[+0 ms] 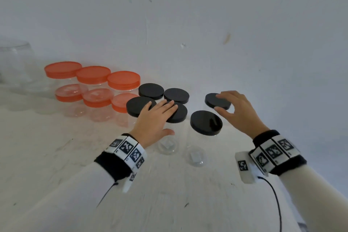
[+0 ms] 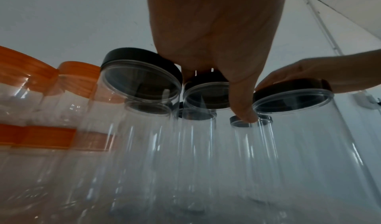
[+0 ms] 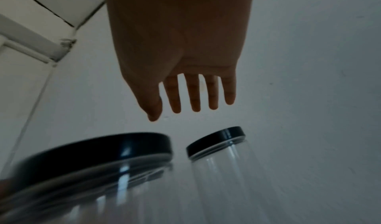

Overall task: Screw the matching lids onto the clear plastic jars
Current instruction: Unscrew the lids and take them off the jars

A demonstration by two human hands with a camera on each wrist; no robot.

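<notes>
A person stands at a white table [image 1: 56, 156] set against a pale wall, both hands out over a group of clear plastic jars.

Six tall clear jars wear black lids. Four stand clustered at centre, a fifth, the nearest black-lidded jar [image 1: 206, 123], stands in front, and a sixth, the far right jar [image 1: 217, 101], stands a little apart. To the left, six shorter jars with orange lids [image 1: 92, 74] are stacked in two layers. At the far left edge a lidless clear jar [image 1: 16, 62] seems to remain, though it is blurred.

The left hand [image 1: 154, 120] lies flat, fingers straight and close together, resting across the black lid of a centre jar [image 1: 177, 112], thumb dropped beside the jar wall.

The right hand [image 1: 237, 111] hovers at the far right jar, fingers loosely spread and gently curved. From the head view fingertips seem to touch its lid [image 3: 216, 140]; the right wrist view shows a gap, so contact is uncertain.

Judging by this, nearly every jar visible is capped. What probably remains is checking tightness and the lidless jar at left.
</notes>
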